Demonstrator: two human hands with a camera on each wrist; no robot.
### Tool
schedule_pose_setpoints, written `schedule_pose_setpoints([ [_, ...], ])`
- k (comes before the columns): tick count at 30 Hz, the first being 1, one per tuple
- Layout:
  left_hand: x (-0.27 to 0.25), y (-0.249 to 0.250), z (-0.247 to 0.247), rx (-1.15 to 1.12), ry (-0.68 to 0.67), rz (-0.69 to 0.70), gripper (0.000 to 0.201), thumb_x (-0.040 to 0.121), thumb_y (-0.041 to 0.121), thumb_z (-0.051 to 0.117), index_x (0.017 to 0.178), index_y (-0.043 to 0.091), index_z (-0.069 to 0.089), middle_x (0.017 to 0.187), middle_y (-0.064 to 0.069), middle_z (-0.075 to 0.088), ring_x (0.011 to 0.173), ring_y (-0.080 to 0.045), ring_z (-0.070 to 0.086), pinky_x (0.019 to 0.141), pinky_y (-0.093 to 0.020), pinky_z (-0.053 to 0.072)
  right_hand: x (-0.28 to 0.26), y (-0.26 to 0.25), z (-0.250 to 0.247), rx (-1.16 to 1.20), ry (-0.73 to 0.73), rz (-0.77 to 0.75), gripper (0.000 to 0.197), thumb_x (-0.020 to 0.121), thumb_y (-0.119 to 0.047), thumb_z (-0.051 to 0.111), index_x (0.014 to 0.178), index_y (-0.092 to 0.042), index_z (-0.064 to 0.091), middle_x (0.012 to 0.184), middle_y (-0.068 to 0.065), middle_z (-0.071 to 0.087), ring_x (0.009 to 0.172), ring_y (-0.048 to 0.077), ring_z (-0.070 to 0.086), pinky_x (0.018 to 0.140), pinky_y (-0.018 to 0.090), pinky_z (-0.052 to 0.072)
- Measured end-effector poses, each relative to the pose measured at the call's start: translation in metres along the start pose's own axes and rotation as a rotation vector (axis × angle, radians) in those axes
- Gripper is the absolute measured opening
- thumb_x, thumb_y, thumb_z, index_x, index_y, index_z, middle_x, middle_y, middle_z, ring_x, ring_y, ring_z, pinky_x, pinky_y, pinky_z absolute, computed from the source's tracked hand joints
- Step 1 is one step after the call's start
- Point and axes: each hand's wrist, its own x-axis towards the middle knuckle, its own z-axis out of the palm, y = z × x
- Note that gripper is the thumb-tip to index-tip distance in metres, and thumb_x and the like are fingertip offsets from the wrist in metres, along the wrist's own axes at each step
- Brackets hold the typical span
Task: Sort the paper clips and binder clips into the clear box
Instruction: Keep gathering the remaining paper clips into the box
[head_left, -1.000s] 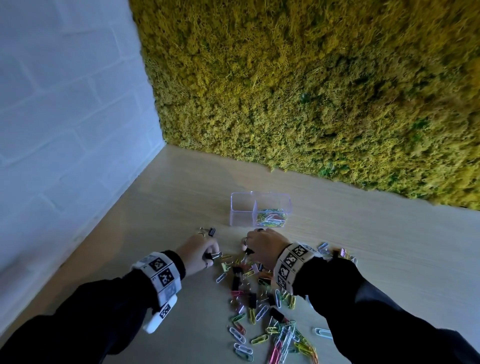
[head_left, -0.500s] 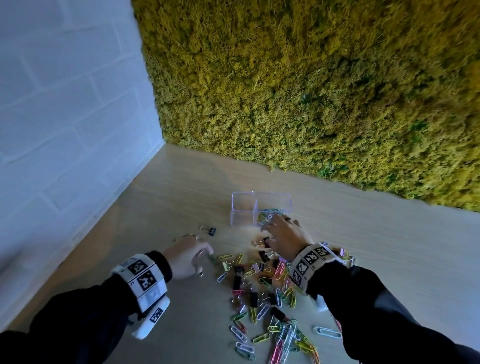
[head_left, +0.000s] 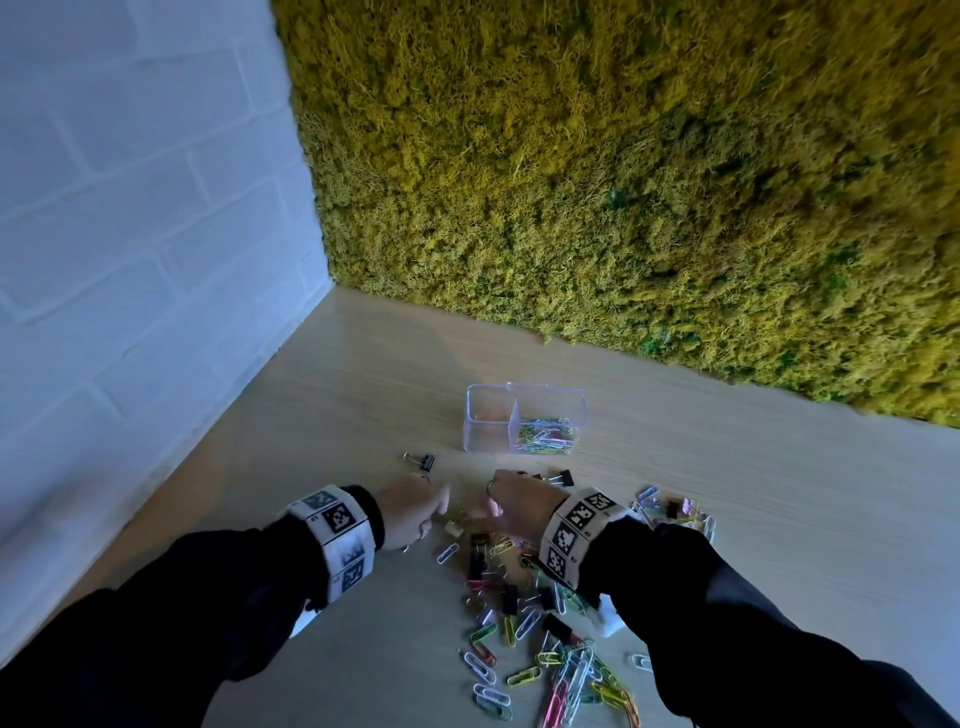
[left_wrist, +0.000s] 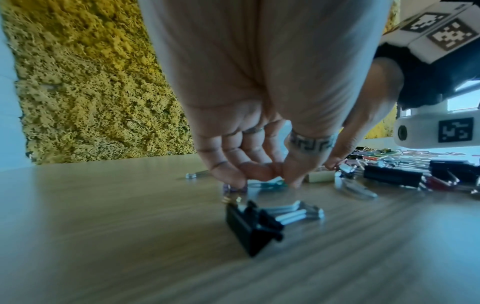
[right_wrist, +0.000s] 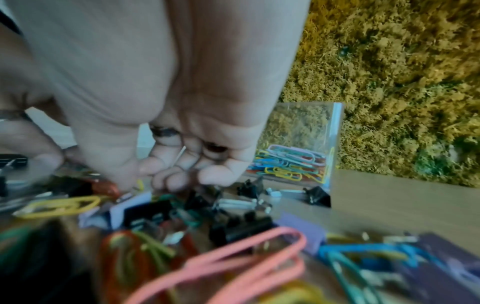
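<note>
1. The left hand (head_left: 413, 512) is working at the left edge of the scatter, fingers (left_wrist: 228, 174) curled down with the tips touching the counter (head_left: 753, 493). The left wrist view shows them closing on a green paper clip (left_wrist: 269, 183) lying flat between fingertips and thumb, its long axis running across the hand. Whether it is already pinched I cannot tell.
2. Just nearer the wrist than those fingers, a black binder clip (left_wrist: 250, 225) is lying on its side, handles pointing right. A second binder clip (head_left: 425, 460) is sitting alone beyond the left fingertips, toward the box.
3. The right hand (head_left: 522, 501) is hovering close beside the left one, over the top of the pile (head_left: 540, 623). Its fingers (right_wrist: 179, 176) are curled and dipping into the clips. A thin wire is showing in the palm, so it may be holding something, but the blur is hiding what.
4. The clear box (head_left: 524, 418) is standing beyond both hands, nearer the right one. Its right compartment is holding coloured paper clips (head_left: 545, 436). The left compartment looks empty.
5. Judging from this, the coming carry runs straight ahead from the fingers. Loose binder clips (right_wrist: 318, 196) lying between the right fingertips and the box are low enough to pass over.
6. The moss wall (head_left: 623, 182) is rising behind the box.
</note>
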Motion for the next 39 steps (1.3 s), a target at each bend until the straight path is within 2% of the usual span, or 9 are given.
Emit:
schedule_pose_setpoints([
  [2, -0.001, 0.002, -0.004, -0.072, 0.046, 0.004, 0.024, 0.083, -0.006, 0.042, 0.102, -0.001, 0.056, 0.079, -0.003, 0.062, 0.061, -0.001, 0.047, 0.057, -0.010, 0.032, -0.008, 0.002, -0.001, 0.126, 0.047, -0.011, 0.020, 0.090, -0.012, 0.046, 0.099, 0.002, 0.058, 0.107, 0.018, 0.062, 0.095, 0.027, 0.061, 0.081, 0.029, 0.043],
  [5, -0.001, -0.001, -0.008, -0.245, 0.138, -0.023, 0.022, 0.081, -0.007, 0.047, 0.086, 0.011, 0.059, 0.074, 0.011, 0.054, 0.059, 0.005, 0.050, 0.058, -0.003, 0.036, -0.015, 0.014, -0.004, 0.389, 0.203, 0.013, 0.015, 0.092, -0.009, 0.043, 0.092, -0.012, 0.058, 0.103, 0.012, 0.066, 0.080, 0.023, 0.063, 0.078, 0.032, 0.049],
  [11, -0.003, -0.003, 0.007, -0.203, 0.075, -0.064, 0.036, 0.075, 0.015, 0.072, 0.105, 0.005, 0.055, 0.073, 0.016, 0.040, 0.062, 0.005, 0.038, 0.056, -0.006, 0.031, -0.035, 0.033, -0.001, 0.951, 0.211, 0.139, 0.029, 0.090, 0.009, 0.033, 0.077, -0.015, 0.042, 0.067, 0.003, 0.048, 0.043, 0.003, 0.046, 0.043, 0.021, 0.040],
  [15, 0.002, -0.001, 0.014, -0.217, 0.153, -0.080, 0.031, 0.075, 0.010, 0.070, 0.103, 0.002, 0.059, 0.073, 0.012, 0.046, 0.064, -0.003, 0.046, 0.057, -0.007, 0.032, -0.031, 0.025, 0.011, 0.562, 0.175, 0.102, 0.016, 0.090, -0.007, 0.040, 0.084, -0.013, 0.054, 0.086, 0.016, 0.060, 0.071, 0.021, 0.056, 0.071, 0.036, 0.049],
  [18, 0.002, -0.001, 0.014, -0.221, 0.200, -0.113, 0.025, 0.076, 0.001, 0.066, 0.100, 0.004, 0.059, 0.085, 0.002, 0.051, 0.077, -0.012, 0.050, 0.056, -0.008, 0.034, -0.033, 0.019, 0.014, 0.387, 0.089, -0.017, 0.023, 0.085, -0.017, 0.060, 0.104, -0.005, 0.058, 0.109, 0.012, 0.062, 0.097, 0.020, 0.057, 0.088, 0.025, 0.040],
  [23, 0.002, 0.001, 0.015, -0.274, 0.228, -0.120, 0.026, 0.081, -0.013, 0.041, 0.094, -0.002, 0.060, 0.068, 0.007, 0.046, 0.063, -0.011, 0.050, 0.054, -0.011, 0.038, -0.026, 0.018, 0.008, 0.265, 0.083, -0.013, 0.025, 0.081, -0.013, 0.064, 0.102, 0.000, 0.063, 0.109, 0.016, 0.065, 0.104, 0.024, 0.058, 0.083, 0.023, 0.037],
  [30, -0.005, 0.004, 0.015, -0.295, 0.190, -0.134, 0.017, 0.078, -0.005, 0.056, 0.090, 0.007, 0.059, 0.065, 0.012, 0.045, 0.059, 0.001, 0.043, 0.053, -0.008, 0.035, -0.031, 0.015, 0.007, 0.209, 0.086, 0.014, 0.022, 0.085, -0.012, 0.056, 0.102, 0.000, 0.063, 0.109, 0.015, 0.065, 0.104, 0.026, 0.058, 0.087, 0.029, 0.042],
  [35, -0.014, 0.005, -0.008, -1.192, 0.209, -0.279, 0.026, 0.086, -0.012, 0.033, 0.077, 0.006, 0.050, 0.070, -0.007, 0.051, 0.060, -0.015, 0.050, 0.049, -0.018, 0.046, -0.042, 0.025, 0.002, 0.463, 0.176, 0.046, 0.010, 0.087, -0.015, 0.057, 0.079, -0.010, 0.059, 0.077, 0.000, 0.052, 0.081, 0.020, 0.049, 0.071, 0.022, 0.044],
  [39, -0.015, 0.010, -0.012, -1.808, 0.205, -0.328, 0.022, 0.076, -0.008, 0.029, 0.065, 0.007, 0.041, 0.057, -0.007, 0.048, 0.048, -0.019, 0.049, 0.042, -0.022, 0.047, -0.049, 0.027, -0.003, 0.793, 0.120, 0.136, 0.032, 0.090, -0.009, 0.052, 0.065, -0.023, 0.039, 0.067, -0.008, 0.040, 0.063, 0.005, 0.038, 0.054, 0.008, 0.034],
])
